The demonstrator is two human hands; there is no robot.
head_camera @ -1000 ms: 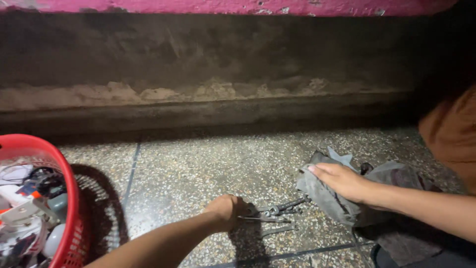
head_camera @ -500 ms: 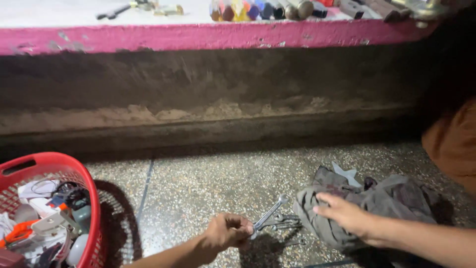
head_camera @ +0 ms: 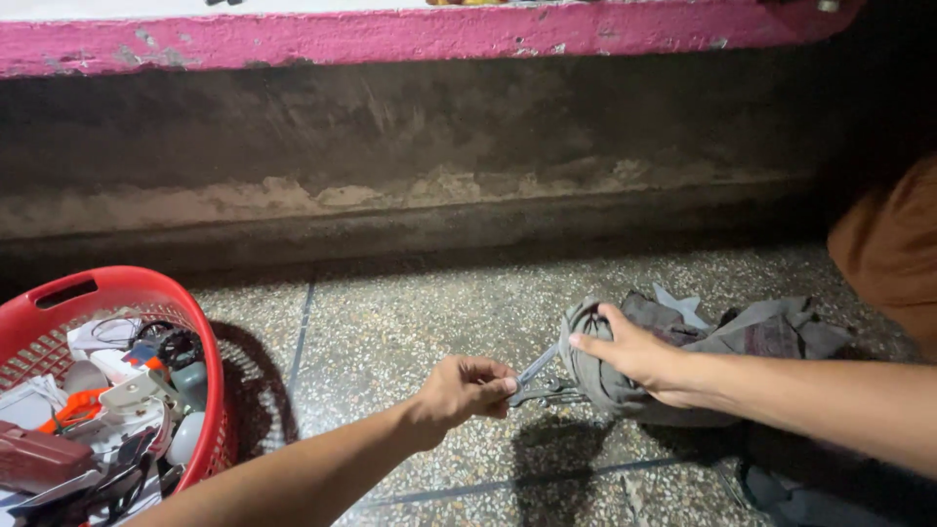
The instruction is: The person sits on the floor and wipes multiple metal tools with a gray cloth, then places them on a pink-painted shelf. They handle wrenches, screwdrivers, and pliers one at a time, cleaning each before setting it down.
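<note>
Down on the speckled stone floor (head_camera: 390, 322), at the foot of a dark wall with a pink-painted ledge (head_camera: 390, 39) above it, both hands work close together. The left hand (head_camera: 467, 387) is closed, its fingers pinching the end of a metal spanner (head_camera: 537, 369) that slants up toward a bundle of grey cloth (head_camera: 683, 342). More spanners (head_camera: 556, 393) lie flat just beneath it, their far ends running under the cloth. The right hand (head_camera: 630, 353) lies on the cloth with its fingers curled over the rolled left edge, gripping it, thumb stretched toward the slanted spanner. The cloth sits on the floor right of centre. Well apart, at the left edge, stands a red plastic basket (head_camera: 146, 293) heaped with white plugs, wires and an orange-handled tool. An orange-clothed knee (head_camera: 888, 254) shows at the far right.
</note>
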